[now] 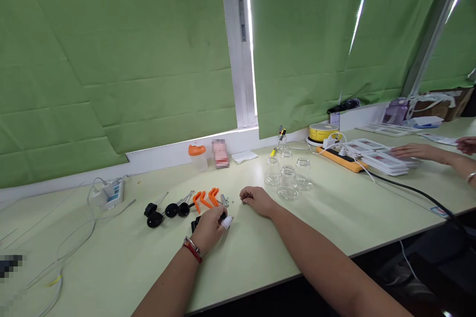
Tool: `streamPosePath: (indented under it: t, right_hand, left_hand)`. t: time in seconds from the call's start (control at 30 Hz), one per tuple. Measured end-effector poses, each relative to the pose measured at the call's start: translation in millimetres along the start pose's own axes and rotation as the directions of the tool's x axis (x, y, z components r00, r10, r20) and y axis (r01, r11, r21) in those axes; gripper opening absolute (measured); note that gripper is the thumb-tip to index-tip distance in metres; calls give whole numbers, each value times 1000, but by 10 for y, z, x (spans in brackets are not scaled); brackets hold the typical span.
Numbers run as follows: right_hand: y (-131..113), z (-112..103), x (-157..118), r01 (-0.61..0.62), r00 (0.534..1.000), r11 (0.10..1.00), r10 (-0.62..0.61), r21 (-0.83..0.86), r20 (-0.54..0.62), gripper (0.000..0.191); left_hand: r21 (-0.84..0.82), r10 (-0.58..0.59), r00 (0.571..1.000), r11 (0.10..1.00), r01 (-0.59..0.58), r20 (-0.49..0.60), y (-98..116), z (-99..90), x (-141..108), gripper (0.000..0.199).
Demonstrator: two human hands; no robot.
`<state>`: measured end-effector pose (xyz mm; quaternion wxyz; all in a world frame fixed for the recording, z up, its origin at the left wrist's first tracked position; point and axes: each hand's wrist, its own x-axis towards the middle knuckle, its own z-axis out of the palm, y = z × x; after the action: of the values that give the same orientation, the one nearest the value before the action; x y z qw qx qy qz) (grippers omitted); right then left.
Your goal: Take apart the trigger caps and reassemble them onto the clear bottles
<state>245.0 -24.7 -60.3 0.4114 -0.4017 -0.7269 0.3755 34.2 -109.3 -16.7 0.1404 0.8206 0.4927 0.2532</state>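
Note:
My left hand [211, 228], with white tape on one finger, is closed around a black part [195, 224] whose shape is mostly hidden. My right hand [258, 200] hovers low over the table to its right, thumb and fingertips pinched together; a small dark bit shows at the tips, too small to name. Beyond my left hand lie several orange bent handles [204, 200] and a few small metal pins [224, 200]. Farther left rest several black round knobs [154, 219] with metal rods.
Several clear glass jars [288, 184] stand right of my right hand. A cup with an orange lid [197, 157] is at the back. An orange power strip [341, 159], stacked white frames [385, 162] and another person's hand [416, 151] are at right. Cables and a white socket block [111, 195] lie left.

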Motion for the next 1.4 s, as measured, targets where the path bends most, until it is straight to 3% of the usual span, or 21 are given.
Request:
streamPosePath:
  t: [0.43, 0.8, 1.2, 1.4]
  right_hand:
    - [30, 18, -17, 44, 999, 999, -43, 6, -27, 28]
    - [1, -2, -26, 62, 998, 997, -63, -41, -17, 17]
    - [-7, -8, -41, 37, 999, 999, -37, 15, -20, 16]
    - [-7, -3, -44, 32, 999, 999, -32, 23, -21, 17]
  left_hand:
    - [-13, 8, 998, 1000, -7, 58, 46, 19, -18, 10]
    - [-10, 26, 998, 1000, -26, 50, 10, 38, -23, 14]
    - [-56, -3, 998, 998, 7, 66, -43, 98, -11, 40]
    - [-77, -44, 997, 996, 49, 67, 38, 132, -7, 43]
